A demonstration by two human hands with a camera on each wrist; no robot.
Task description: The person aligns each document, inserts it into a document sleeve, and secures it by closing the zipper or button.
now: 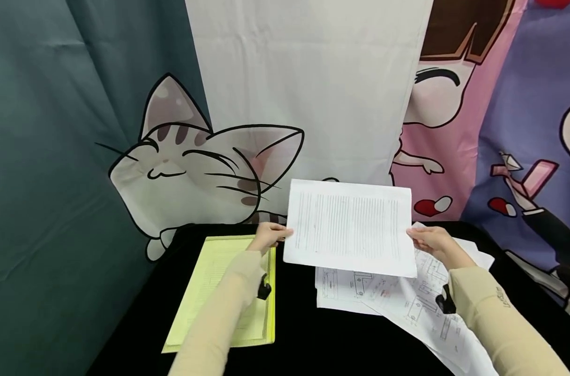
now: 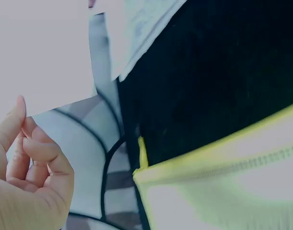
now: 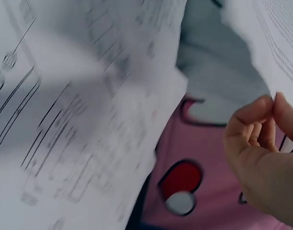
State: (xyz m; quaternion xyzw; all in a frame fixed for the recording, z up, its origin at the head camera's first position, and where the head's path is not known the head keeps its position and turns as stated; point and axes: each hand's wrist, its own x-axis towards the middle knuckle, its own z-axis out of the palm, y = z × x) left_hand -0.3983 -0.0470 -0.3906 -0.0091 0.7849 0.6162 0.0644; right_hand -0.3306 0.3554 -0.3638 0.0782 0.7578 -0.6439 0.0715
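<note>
A printed sheet of paper is held up above the table, its lines of text facing the head camera. My left hand pinches its left edge between thumb and fingers; the left wrist view shows this hand at the sheet's corner. On the opposite edge, my right hand pinches the paper too, thumb against fingertip in the right wrist view. Below my left forearm lies a yellow zip-edged file pouch with printed paper showing through. Loose sheets with technical drawings spread beneath the held sheet and my right arm.
A black cloth covers the table. Behind it hangs a curtain printed with a cartoon cat and figures. The yellow zipper edge runs along the pouch's side. The drawing sheets overlap unevenly on the right.
</note>
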